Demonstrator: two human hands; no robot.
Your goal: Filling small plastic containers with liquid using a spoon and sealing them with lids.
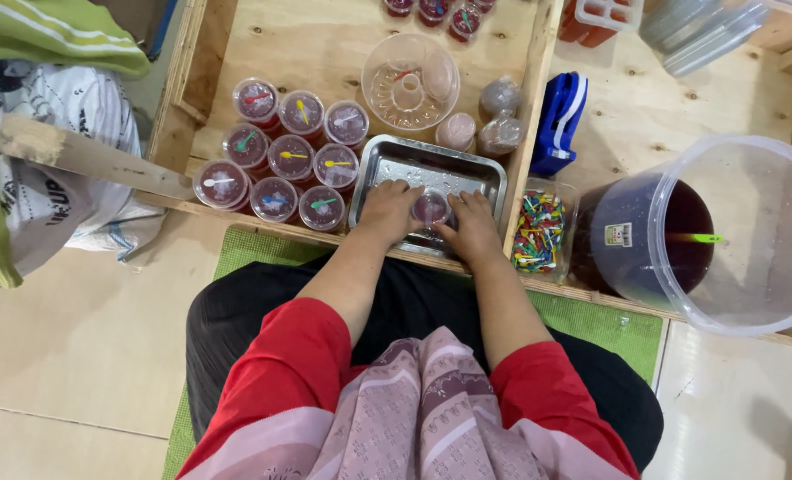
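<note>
A small clear cup of dark red jelly (431, 208) stands in a shallow metal tray (396, 158) at the near edge of a low wooden table. My left hand (387, 210) presses on the cup's left side and my right hand (473, 222) on its right side, fingers curled around its lid. Both forearms reach in from red sleeves.
Several lidded red jelly cups with small coloured spoons on top (291, 158) cluster left of the tray. A clear round mould (409, 82) lies behind it. To the right are a box of coloured spoons (538, 228), a blue tape dispenser (559, 120) and a big clear bucket of dark liquid (672, 240).
</note>
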